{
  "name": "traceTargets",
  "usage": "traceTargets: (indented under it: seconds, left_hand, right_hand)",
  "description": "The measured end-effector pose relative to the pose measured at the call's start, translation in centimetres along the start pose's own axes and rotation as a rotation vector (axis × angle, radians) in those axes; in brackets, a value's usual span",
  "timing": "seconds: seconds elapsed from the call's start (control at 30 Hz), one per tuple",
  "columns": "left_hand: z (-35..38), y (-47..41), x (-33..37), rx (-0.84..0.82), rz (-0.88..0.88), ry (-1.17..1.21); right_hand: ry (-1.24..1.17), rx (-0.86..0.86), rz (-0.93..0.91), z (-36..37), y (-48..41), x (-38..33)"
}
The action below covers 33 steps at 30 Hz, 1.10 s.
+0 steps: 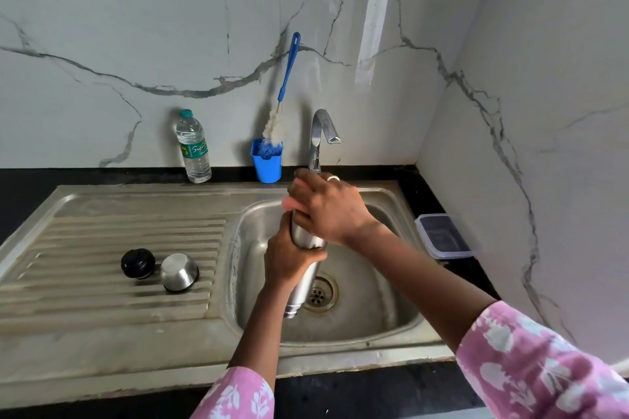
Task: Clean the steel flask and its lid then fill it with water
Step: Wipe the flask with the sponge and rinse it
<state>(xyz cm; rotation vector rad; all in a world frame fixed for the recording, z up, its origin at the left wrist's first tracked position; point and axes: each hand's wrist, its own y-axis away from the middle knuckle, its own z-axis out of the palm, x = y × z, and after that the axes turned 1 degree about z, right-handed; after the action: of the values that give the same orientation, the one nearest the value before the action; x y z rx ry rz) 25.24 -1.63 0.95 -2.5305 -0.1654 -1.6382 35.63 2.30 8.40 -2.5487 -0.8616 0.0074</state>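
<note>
The steel flask hangs tilted over the sink basin, its open threaded mouth pointing down toward the drain. My left hand grips its middle. My right hand wraps the flask's upper end and holds a pink sponge against it. A ring shows on that hand. The black inner lid and the steel cup lid lie on the ribbed drainboard to the left.
A curved tap stands behind the basin, no water visible. A blue bottle brush leans in a blue holder. A plastic water bottle stands on the black counter; a lidded plastic box sits right of the sink.
</note>
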Motion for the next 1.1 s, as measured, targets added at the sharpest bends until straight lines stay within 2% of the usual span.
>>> traceTargets:
  seconds: [0.17,0.3,0.47,0.63,0.7,0.77,0.83,0.9,1.0,1.1]
  left_hand:
    - [-0.2,0.3,1.2,0.092,0.042,-0.104]
    - [0.1,0.9,1.4,0.103,0.009,-0.143]
    - [0.4,1.1,0.9,0.170,-0.043,-0.175]
    - [1.1,1.6,0.6,0.213,-0.090,-0.137]
    - [1.2,1.4,0.7,0.231,-0.097,-0.117]
    - [1.2,1.1,0.9,0.226,-0.102,-0.112]
    - [1.4,0.8,1.1,0.217,-0.130,-0.112]
    - [1.8,0.6,1.3,0.206,-0.157,-0.105]
    - [1.9,0.2,1.5,0.173,-0.176,-0.049]
    - [1.8,0.0,1.7,0.139,-0.165,-0.022]
  right_hand:
    - [-0.185,-0.219,0.280,-2.1,-3.2,0.0]
    - [-0.456,-0.468,0.468,-2.4,-4.7,1.1]
    - [-0.973,-0.479,0.500,-1.7,-4.8,1.9]
    - [-1.203,-0.556,0.586,-1.4,-3.9,2.3]
    - [-1.292,-0.497,0.679,-1.1,-3.5,2.2]
    - [-1.358,-0.301,0.797,-0.3,-3.1,1.6]
    - [-1.329,-0.061,0.916,0.6,-2.7,0.6]
    - [-1.191,0.133,0.936,1.4,-2.2,-0.7]
    - [-0.915,0.207,0.792,2.8,-1.2,-1.7]
    - [-0.497,0.290,0.512,3.6,-0.6,-1.4]
